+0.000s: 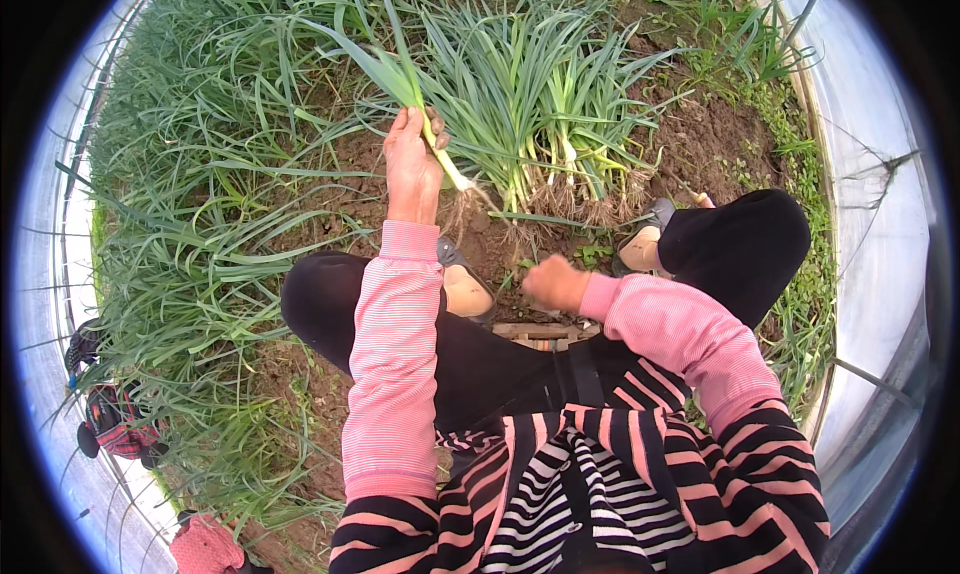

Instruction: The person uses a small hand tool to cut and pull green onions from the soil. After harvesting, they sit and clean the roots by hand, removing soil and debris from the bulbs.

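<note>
My left hand [414, 158] is raised above the soil, its fingers closed around the pale stem of a leafy allium plant [452, 170], possibly a leek or green onion. The plant's leaves point up and away, and its stringy roots hang on the near side. My right hand [555, 283] is blurred, lower down between my knees, with its fingers curled; whether it holds anything cannot be told. Just beyond both hands lies a pile of similar pulled plants [517, 94], their roots towards me.
Dense standing green plants [202, 161] fill the left side. Under me is part of a wooden stool [536, 332]. A slim tool handle [703, 199] shows beside my right knee. Plastic sheeting [870, 274] borders the right. Several other people [206, 545] are at the lower left edge.
</note>
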Motion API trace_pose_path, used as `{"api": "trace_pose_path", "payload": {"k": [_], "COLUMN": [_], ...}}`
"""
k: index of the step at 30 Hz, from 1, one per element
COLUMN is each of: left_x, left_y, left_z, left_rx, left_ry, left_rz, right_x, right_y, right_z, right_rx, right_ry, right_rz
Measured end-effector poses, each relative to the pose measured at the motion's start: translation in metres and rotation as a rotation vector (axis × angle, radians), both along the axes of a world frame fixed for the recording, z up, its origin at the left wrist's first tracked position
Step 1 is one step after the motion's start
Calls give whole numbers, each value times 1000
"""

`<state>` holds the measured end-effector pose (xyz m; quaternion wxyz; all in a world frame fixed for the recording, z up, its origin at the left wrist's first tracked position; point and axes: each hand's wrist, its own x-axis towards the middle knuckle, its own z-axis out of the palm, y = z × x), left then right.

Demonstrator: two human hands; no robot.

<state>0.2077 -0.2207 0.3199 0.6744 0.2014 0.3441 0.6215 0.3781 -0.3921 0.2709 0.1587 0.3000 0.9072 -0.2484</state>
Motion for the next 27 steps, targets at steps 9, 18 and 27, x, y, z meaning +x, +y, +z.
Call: {"api": "trace_pose_path", "payload": {"k": [9,18,27], "left_x": [34,30,-3], "left_y": [-17,-16,-1], "left_z": [-2,-7,24], "left_rx": [-65,-68,95], "left_ry": [-87,-379,-581], "left_rz": [-185,-363,-386], "right_x": [26,2,27], "right_y": [84,70,28], "right_z": [36,24,-57], "right_rx": [-544,-536,22], "right_ry": [1061,1167,-220], "right_rz": [-1071,-998,-246]}}
